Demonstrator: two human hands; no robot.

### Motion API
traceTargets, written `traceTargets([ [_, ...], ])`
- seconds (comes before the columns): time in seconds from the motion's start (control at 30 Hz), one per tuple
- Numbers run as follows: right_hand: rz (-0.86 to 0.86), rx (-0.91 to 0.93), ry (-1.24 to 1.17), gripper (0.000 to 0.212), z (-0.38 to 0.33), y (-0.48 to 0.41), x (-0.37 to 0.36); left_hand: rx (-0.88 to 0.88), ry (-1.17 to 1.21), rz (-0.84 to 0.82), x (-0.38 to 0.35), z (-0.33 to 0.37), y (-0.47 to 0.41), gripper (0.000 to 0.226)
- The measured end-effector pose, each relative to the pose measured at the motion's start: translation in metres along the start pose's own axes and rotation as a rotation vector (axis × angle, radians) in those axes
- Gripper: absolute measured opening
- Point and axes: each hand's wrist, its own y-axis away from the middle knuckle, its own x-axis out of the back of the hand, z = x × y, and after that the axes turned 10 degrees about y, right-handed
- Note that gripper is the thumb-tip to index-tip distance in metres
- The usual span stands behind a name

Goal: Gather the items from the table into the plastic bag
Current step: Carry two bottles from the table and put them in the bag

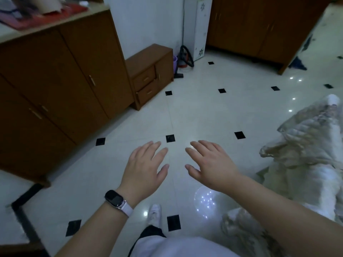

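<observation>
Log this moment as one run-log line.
left hand: open, empty | right hand: open, empty | plastic bag: at right, not held

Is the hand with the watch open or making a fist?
Open. The left hand, just past the watch, has its fingers straight and spread over the tiled floor, and it holds nothing.

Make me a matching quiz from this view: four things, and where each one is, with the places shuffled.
Things:
1. watch
2. plastic bag
3. drawer cabinet
4. shoe

Places:
a. against the wall
b. on the left wrist
c. on the floor, at the bottom of the view
d. at the right edge of the view

Pairs: 1-b, 2-d, 3-a, 4-c.
</observation>
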Motion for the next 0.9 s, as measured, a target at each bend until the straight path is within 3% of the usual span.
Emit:
traceTargets([
  [0.23,-0.003,-0.175,0.097,0.048,0.018,-0.119,-0.016,-0.193,0.078,0.016,-0.009,-0.099,-0.123,0.043],
  [0.4,0.013,-0.328,0.17,0.049,0.051,-0.167,-0.005,-0.329,0.203,0.033,-0.019,-0.131,-0.212,0.039],
  [0.9,-0.094,-0.731,0.195,0.05,0.226,-0.165,-0.075,-0.669,0.277,-0.134,-0.122,-0.043,-0.442,0.04],
])
